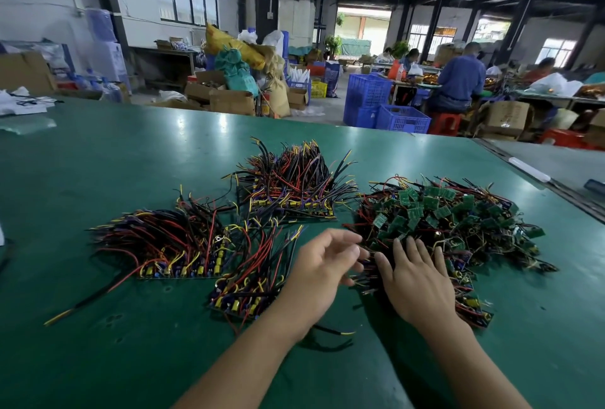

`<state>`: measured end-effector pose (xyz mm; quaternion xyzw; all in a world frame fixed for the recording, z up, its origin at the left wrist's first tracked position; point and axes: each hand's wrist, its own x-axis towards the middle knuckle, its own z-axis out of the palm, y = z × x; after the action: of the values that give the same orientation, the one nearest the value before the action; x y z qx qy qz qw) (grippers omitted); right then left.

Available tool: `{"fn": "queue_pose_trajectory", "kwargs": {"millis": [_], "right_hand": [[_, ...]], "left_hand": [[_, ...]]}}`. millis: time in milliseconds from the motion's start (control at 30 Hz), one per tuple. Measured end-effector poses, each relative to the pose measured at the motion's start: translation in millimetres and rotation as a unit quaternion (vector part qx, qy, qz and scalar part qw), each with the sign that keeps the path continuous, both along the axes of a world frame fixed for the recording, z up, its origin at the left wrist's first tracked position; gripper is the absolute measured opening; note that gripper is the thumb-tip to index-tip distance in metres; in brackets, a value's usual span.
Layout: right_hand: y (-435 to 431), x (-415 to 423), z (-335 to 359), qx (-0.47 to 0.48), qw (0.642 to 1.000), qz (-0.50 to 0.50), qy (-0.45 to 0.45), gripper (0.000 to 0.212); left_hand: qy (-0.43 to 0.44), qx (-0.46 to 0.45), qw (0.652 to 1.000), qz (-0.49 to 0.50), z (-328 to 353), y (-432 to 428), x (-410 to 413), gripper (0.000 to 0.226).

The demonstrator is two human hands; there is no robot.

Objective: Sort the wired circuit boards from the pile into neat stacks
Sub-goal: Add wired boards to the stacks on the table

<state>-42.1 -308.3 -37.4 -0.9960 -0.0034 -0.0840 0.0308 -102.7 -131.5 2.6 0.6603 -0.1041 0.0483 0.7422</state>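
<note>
Green table (98, 179) fills our view. On its right side sits the loose pile (451, 222) of wired circuit boards, tangled, green boards up. Three sorted stacks lie left of it: far stack (294, 183), left stack (170, 245), near stack (252, 277) just beside our left wrist. Our right hand (415, 281) lies flat, fingers spread, on the pile's near-left edge, gripping nothing. Our left hand (320, 268) is half open, fingertips at the pile's edge wires; whether it pinches one, we cannot tell.
</note>
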Motion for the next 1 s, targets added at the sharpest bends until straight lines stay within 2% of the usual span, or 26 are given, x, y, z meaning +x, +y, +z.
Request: {"fn": "queue_pose_trajectory", "kwargs": {"millis": [100, 200, 267, 367, 533, 600, 733, 800, 867, 933, 1000], "right_hand": [[4, -2, 0, 0.039, 0.998, 0.02, -0.051, 0.066], [13, -7, 2, 0.075, 0.986, 0.068, -0.134, 0.051], [21, -11, 2, 0.105, 0.974, 0.105, -0.17, 0.04], [35, -20, 0, 0.123, 0.967, 0.178, -0.134, 0.031], [49, -30, -5, 0.165, 0.943, 0.29, -0.01, 0.028], [53, -30, -10, 0.153, 0.938, 0.311, 0.026, 0.029], [55, -29, -16, 0.104, 0.929, 0.348, 0.068, 0.038], [56, -30, -17, 0.107, 0.927, 0.352, 0.078, 0.04], [57, -31, -14, 0.143, 0.922, 0.349, 0.09, 0.037], [57, -32, -11, 0.223, 0.905, 0.348, 0.102, 0.024], [57, -36, -7, 0.31, 0.882, 0.334, 0.125, 0.029]], "left_hand": [[-0.069, 0.124, 0.985, 0.098, 10, 34, 6, 0.009], [-0.078, 0.272, 0.938, 0.203, 13, 74, 9, 0.01], [-0.058, 0.367, 0.903, 0.214, 13, 98, 10, 0.009], [-0.003, 0.48, 0.859, 0.178, 13, 127, 8, 0.003], [0.117, 0.626, 0.763, 0.112, 2, 150, 3, 0.034], [0.159, 0.643, 0.744, 0.092, -4, 152, 2, 0.043], [0.181, 0.621, 0.756, 0.099, -8, 150, -1, 0.042], [0.199, 0.596, 0.774, 0.081, -10, 149, -3, 0.042], [0.208, 0.541, 0.812, 0.077, -12, 148, -4, 0.033], [0.203, 0.478, 0.851, 0.078, -11, 143, -4, 0.027], [0.196, 0.447, 0.87, 0.069, -10, 136, -1, 0.024]]}}
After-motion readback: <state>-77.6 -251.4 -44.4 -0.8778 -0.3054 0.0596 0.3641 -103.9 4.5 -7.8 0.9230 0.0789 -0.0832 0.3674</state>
